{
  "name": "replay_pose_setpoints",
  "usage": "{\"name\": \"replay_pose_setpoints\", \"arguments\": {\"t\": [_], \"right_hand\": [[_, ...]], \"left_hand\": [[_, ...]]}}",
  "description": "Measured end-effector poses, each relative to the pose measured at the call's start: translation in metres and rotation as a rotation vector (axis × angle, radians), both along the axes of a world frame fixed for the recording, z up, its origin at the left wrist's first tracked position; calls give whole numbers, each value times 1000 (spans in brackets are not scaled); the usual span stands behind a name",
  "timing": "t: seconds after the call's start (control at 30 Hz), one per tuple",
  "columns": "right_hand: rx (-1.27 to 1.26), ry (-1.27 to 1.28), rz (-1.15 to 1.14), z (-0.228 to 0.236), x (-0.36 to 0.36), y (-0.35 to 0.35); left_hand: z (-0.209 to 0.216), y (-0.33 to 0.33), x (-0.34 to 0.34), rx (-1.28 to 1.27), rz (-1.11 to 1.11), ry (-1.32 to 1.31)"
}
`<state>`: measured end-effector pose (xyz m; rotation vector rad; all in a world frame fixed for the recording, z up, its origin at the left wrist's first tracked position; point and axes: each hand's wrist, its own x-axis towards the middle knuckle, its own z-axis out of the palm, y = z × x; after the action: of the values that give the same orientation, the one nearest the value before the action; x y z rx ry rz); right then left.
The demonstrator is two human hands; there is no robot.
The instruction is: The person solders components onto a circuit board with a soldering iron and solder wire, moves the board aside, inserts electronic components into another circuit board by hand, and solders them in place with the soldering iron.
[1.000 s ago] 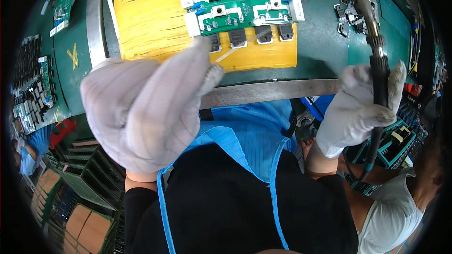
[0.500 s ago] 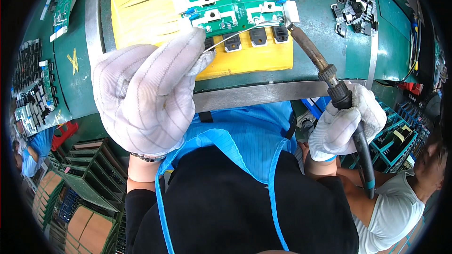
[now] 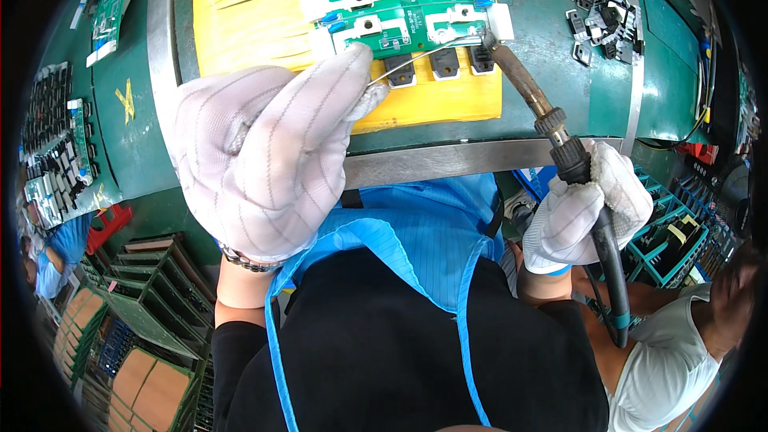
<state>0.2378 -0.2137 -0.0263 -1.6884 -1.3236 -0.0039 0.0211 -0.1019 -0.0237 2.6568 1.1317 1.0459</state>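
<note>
My gloved left hand (image 3: 276,152) pinches a thin solder wire (image 3: 410,61) between thumb and forefinger. The wire runs right to the near right corner of a green circuit board (image 3: 412,18). My gloved right hand (image 3: 588,208) grips a soldering iron (image 3: 524,84) by its black handle. The iron's tip meets the same corner, close to the wire's end; the exact contact is too small to make out. White blocks sit at the board's ends, and black flat components (image 3: 446,64) stick out along its near and far edges.
Beneath the board lies a yellow pad (image 3: 472,108) on the green bench. Loose black components (image 3: 596,12) are heaped at the right. More boards (image 3: 112,16) stand at the far left. A metal edge (image 3: 416,164) runs along the front. Another person (image 3: 672,344) is at the lower right.
My left hand has shifted slightly right with the solder wire. The board and pad also appear a little further right. The iron's tip stays at the board's corner while its handle tilts slightly.
</note>
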Motion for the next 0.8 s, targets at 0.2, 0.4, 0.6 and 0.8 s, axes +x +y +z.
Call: {"name": "replay_pose_setpoints", "arguments": {"t": [0.2, 0.4, 0.6, 0.8], "right_hand": [[-126, -53, 67, 8, 6, -6], [-38, -156, 107, 7, 14, -8], [-85, -87, 150, 4, 14, -5], [-192, -101, 212, 11, 19, -8]], "left_hand": [[4, -1, -3, 14, -1, -11], [6, -1, -5, 16, 10, 47], [2, 0, -1, 18, 34, 36], [0, 1, 0, -23, 9, 24]]}}
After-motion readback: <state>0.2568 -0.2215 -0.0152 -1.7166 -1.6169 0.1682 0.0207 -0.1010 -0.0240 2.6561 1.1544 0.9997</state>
